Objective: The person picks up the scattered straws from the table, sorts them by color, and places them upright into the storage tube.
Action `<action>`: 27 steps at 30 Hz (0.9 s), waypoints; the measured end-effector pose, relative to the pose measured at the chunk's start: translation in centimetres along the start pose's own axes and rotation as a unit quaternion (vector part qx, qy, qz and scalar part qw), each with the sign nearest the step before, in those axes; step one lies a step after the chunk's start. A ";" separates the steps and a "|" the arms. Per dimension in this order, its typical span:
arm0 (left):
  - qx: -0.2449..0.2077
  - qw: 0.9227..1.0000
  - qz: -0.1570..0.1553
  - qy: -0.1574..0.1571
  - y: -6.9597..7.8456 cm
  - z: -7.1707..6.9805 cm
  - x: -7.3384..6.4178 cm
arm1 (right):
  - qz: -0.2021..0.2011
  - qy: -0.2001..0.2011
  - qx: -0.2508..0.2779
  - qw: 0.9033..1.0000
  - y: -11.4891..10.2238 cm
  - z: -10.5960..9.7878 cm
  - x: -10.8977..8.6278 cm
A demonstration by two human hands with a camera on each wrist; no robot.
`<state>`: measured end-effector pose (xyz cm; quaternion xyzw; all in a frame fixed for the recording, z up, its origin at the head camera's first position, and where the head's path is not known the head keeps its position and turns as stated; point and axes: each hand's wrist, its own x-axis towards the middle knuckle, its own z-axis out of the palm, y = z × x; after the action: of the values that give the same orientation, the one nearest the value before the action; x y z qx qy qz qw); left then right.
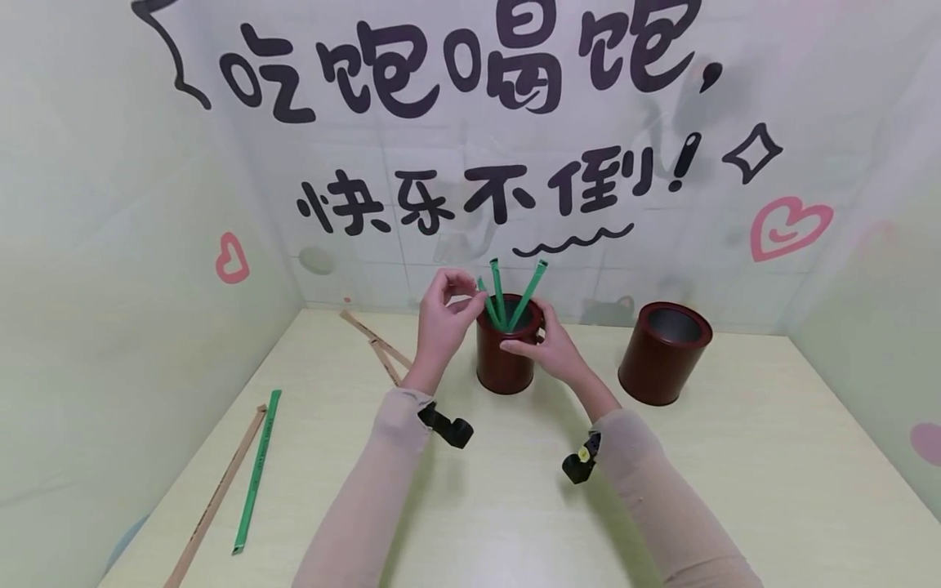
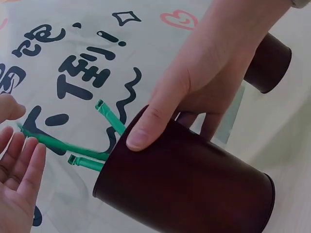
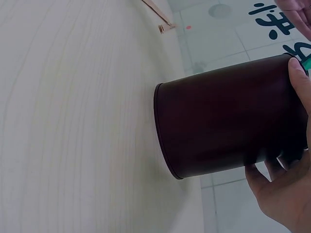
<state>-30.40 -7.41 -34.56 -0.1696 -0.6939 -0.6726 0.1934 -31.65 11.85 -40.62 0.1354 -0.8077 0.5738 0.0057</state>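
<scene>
A right hand (image 1: 555, 347) grasps a dark red cup (image 1: 505, 369) holding three green sticks (image 1: 498, 290), while the left hand (image 1: 443, 318) (relaxed, loosely spread) hovers just left of the cup.

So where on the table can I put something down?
There's bare table right of the right sleeve, in front of the far-right pot. It's crowded at the other pot, with left hand and right hand there, and leftward among the loose sticks.

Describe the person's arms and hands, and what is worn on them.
Long, pale pinkish-beige sleeves reach the wrists. The left hand and right hand are bare, without gloves. Each wrist carries a small black device; the right one shows a yellow spot.
</scene>
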 end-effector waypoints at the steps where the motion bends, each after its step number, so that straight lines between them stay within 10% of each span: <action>1: 0.001 1.000 -0.001 0.001 -0.1 -0.1 0.0 | -0.001 0.000 -0.001 1.000 0.0 0.0 0.0; 27: 0.006 0.997 -0.062 0.036 1.0 -7.5 -2.2 | 0.005 -0.002 0.012 1.000 -0.1 0.0 -0.1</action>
<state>-27.71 -14.77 -34.62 -0.1003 -0.6998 -0.6847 0.1773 -31.55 11.81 -40.54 0.1321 -0.8017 0.5829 -0.0003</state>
